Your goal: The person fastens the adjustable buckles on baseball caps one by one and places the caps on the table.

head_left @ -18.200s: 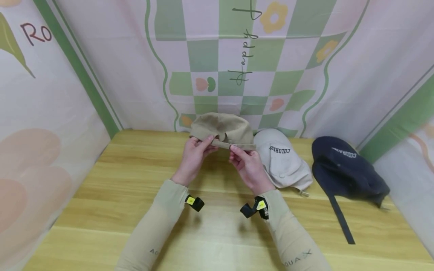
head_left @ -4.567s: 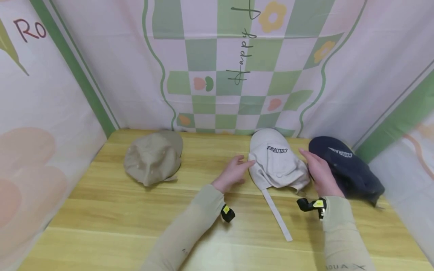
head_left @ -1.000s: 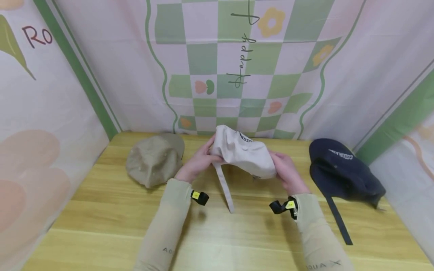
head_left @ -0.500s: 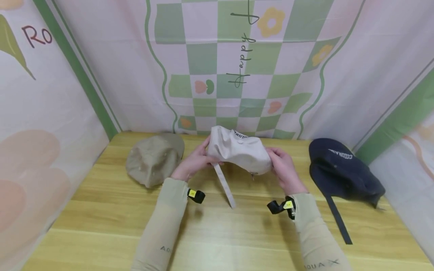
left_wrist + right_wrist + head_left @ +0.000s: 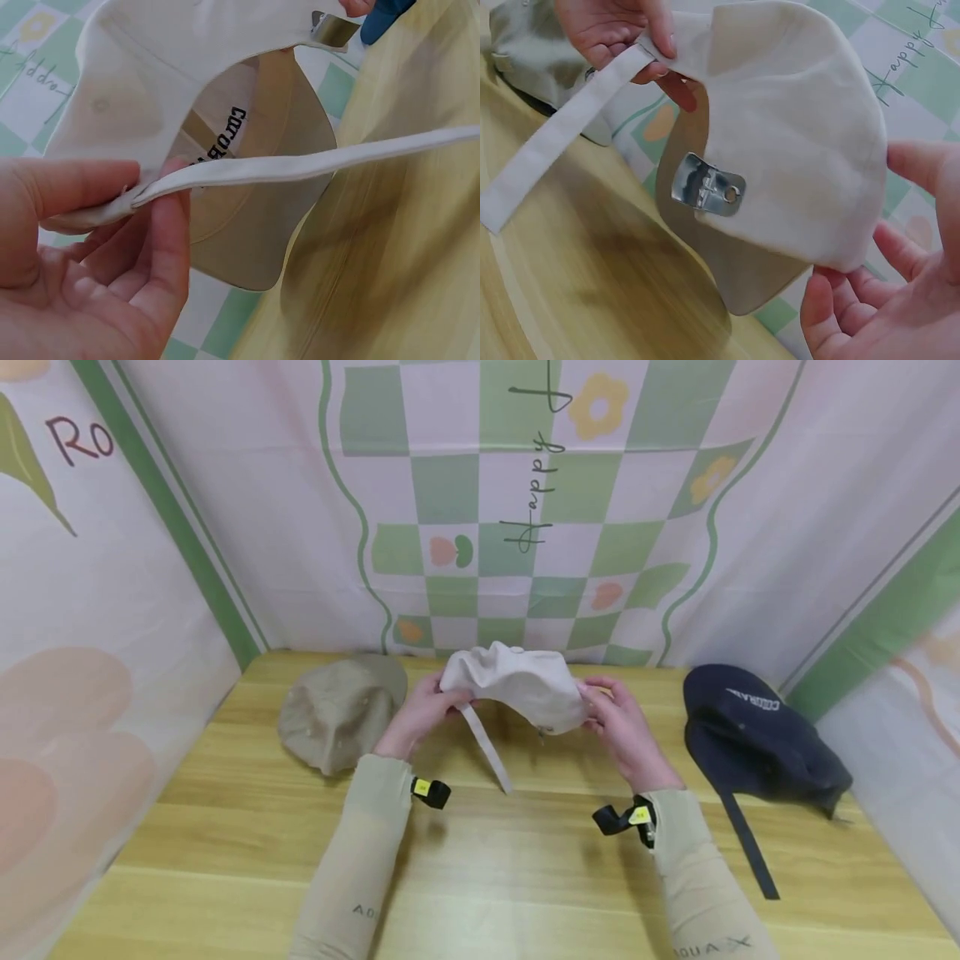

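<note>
Both hands hold up an off-white baseball cap [image 5: 517, 681], its back opening toward me and its unfastened strap [image 5: 486, 747] hanging down. My left hand [image 5: 423, 714] pinches the band where the strap starts, as the left wrist view shows with thumb and fingers [image 5: 169, 247] on either side. At the opposite side my right hand [image 5: 618, 722] holds the edge of the cap with its fingertips. An open metal buckle [image 5: 709, 187] sits on the band near the right hand. Inside the cap, dark lettering [image 5: 225, 139] shows through the back opening.
A khaki cap [image 5: 341, 714] lies on the wooden table [image 5: 480, 877] to the left. On the right lies a navy cap [image 5: 761, 739], its loose strap [image 5: 750, 843] reaching toward the front. A printed curtain [image 5: 510, 485] hangs behind the table.
The khaki cap, held earlier, now lies at left. The off-white cap was lifted from the table and moved left. Over the last second it tipped further, its front lettering turning out of the head view.
</note>
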Tool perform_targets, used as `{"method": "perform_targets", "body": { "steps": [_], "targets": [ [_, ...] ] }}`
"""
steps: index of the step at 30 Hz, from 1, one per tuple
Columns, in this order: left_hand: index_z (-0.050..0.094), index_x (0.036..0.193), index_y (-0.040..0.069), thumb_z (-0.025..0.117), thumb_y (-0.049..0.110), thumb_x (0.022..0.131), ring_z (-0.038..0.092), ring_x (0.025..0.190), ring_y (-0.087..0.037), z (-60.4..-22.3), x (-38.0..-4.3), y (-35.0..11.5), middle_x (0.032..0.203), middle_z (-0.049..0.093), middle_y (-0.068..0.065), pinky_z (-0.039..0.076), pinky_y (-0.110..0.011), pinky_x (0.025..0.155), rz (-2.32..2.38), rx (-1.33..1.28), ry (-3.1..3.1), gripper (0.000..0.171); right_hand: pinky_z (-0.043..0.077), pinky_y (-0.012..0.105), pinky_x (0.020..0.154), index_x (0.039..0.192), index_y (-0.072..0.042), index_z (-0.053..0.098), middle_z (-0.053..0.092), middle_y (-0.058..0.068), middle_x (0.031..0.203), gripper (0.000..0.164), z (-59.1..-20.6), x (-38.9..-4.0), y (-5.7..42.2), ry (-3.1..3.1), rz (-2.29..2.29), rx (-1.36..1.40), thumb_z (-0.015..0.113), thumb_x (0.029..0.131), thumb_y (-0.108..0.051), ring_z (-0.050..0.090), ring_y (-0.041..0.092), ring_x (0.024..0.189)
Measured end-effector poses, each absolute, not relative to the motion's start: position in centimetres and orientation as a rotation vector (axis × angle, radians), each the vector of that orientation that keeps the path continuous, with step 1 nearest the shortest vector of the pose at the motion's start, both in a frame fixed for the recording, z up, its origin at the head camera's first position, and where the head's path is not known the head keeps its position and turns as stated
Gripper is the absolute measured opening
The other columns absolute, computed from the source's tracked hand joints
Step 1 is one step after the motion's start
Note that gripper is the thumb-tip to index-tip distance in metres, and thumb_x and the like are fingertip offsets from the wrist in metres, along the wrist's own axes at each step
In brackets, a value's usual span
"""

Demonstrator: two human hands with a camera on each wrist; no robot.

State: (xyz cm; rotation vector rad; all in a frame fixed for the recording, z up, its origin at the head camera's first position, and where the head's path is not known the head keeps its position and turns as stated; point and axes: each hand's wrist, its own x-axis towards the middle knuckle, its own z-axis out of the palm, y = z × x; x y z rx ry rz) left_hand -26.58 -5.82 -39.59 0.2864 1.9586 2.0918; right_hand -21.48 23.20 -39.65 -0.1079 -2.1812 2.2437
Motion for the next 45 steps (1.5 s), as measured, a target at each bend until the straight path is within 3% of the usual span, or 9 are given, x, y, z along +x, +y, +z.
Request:
{"method": "perform_targets", "body": {
  "steps": [5, 10, 15, 18, 21, 26, 33, 40, 45],
  "targets": [
    [0.065, 0.120, -0.010, 0.066, 0.007, 0.098, 0.069, 0.094, -0.025, -39.5, -26.2, -6.0, 0.105, 0.071, -0.018, 0.051, -0.047, 0.099, 2.127, 0.159, 2.030, 0.027, 0.049, 0.029, 0.088, 0.137, -0.011, 0.039, 0.053, 0.006, 0.129, 0.046, -39.7, -21.4, 23.3, -2.176, 2.267, -0.035, 0.061, 0.104, -0.033, 0.058, 0.015, 0.104],
    [0.068, 0.114, -0.011, 0.068, 0.013, 0.099, 0.070, 0.078, -0.015, -39.0, -26.0, -6.1, 0.095, 0.070, -0.012, 0.055, -0.040, 0.090, 2.189, 0.066, 2.044, 0.028, 0.052, 0.024, 0.086, 0.149, -0.008, 0.030, 0.045, 0.010, 0.142, 0.062, -39.7, -21.5, 23.2, -2.146, 2.273, 0.018, 0.068, 0.100, -0.013, 0.058, 0.015, 0.105],
    [0.065, 0.117, -0.012, 0.066, 0.009, 0.100, 0.069, 0.074, -0.013, -38.6, -26.0, -6.2, 0.099, 0.067, -0.018, 0.056, -0.030, 0.079, 2.217, 0.097, 2.024, 0.027, 0.051, 0.022, 0.085, 0.134, -0.009, 0.039, 0.052, 0.007, 0.132, 0.051, -39.9, -21.5, 22.9, -2.124, 2.219, 0.013, 0.069, 0.094, 0.002, 0.058, 0.015, 0.106],
    [0.063, 0.119, -0.011, 0.065, 0.002, 0.097, 0.066, 0.080, -0.016, -38.4, -25.9, -6.4, 0.104, 0.065, -0.019, 0.057, -0.030, 0.078, 2.175, 0.187, 2.047, 0.026, 0.052, 0.023, 0.087, 0.122, -0.008, 0.042, 0.061, 0.002, 0.119, 0.040, -39.9, -21.6, 22.9, -2.114, 2.193, -0.020, 0.069, 0.095, 0.001, 0.060, 0.015, 0.105],
    [0.059, 0.124, -0.009, 0.061, -0.004, 0.094, 0.065, 0.092, -0.027, -38.3, -25.8, -6.7, 0.108, 0.062, -0.017, 0.057, -0.028, 0.078, 2.120, 0.290, 2.050, 0.030, 0.054, 0.024, 0.085, 0.114, -0.009, 0.042, 0.069, -0.003, 0.104, 0.034, -40.0, -21.6, 22.9, -2.085, 2.199, -0.064, 0.069, 0.096, 0.000, 0.064, 0.013, 0.096],
    [0.053, 0.131, -0.008, 0.057, -0.007, 0.094, 0.061, 0.107, -0.040, -38.1, -25.8, -6.9, 0.115, 0.058, -0.017, 0.057, -0.030, 0.084, 2.092, 0.327, 2.007, 0.037, 0.058, 0.024, 0.073, 0.103, -0.008, 0.040, 0.073, 0.001, 0.090, 0.031, -40.1, -21.7, 22.8, -1.993, 2.255, -0.110, 0.069, 0.096, 0.000, 0.069, 0.013, 0.078],
    [0.060, 0.122, -0.006, 0.067, 0.006, 0.099, 0.065, 0.084, -0.017, -38.1, -26.0, -6.5, 0.101, 0.065, -0.012, 0.053, -0.051, 0.095, 2.135, 0.246, 2.012, 0.027, 0.059, 0.027, 0.071, 0.102, -0.005, 0.046, 0.066, 0.003, 0.102, 0.026, -40.1, -21.6, 22.7, -2.032, 2.289, -0.115, 0.065, 0.103, -0.023, 0.074, 0.019, 0.080],
    [0.070, 0.107, -0.009, 0.068, 0.017, 0.101, 0.069, 0.071, -0.017, -38.2, -25.9, -6.1, 0.085, 0.071, -0.011, 0.061, -0.030, 0.069, 2.217, 0.284, 1.966, 0.028, 0.055, 0.031, 0.083, 0.109, -0.004, 0.060, 0.061, 0.004, 0.111, 0.020, -39.9, -21.2, 22.4, -2.079, 2.243, 0.073, 0.065, 0.103, -0.022, 0.060, 0.021, 0.100],
    [0.074, 0.103, -0.007, 0.066, 0.026, 0.102, 0.068, 0.065, -0.017, -38.2, -25.7, -5.8, 0.080, 0.071, -0.013, 0.061, -0.029, 0.064, 2.215, 0.301, 1.967, 0.034, 0.055, 0.026, 0.083, 0.119, 0.006, 0.064, 0.060, 0.007, 0.113, 0.028, -40.2, -21.4, 22.2, -2.187, 2.082, 0.232, 0.073, 0.095, -0.006, 0.057, 0.019, 0.100]
  ]
}}
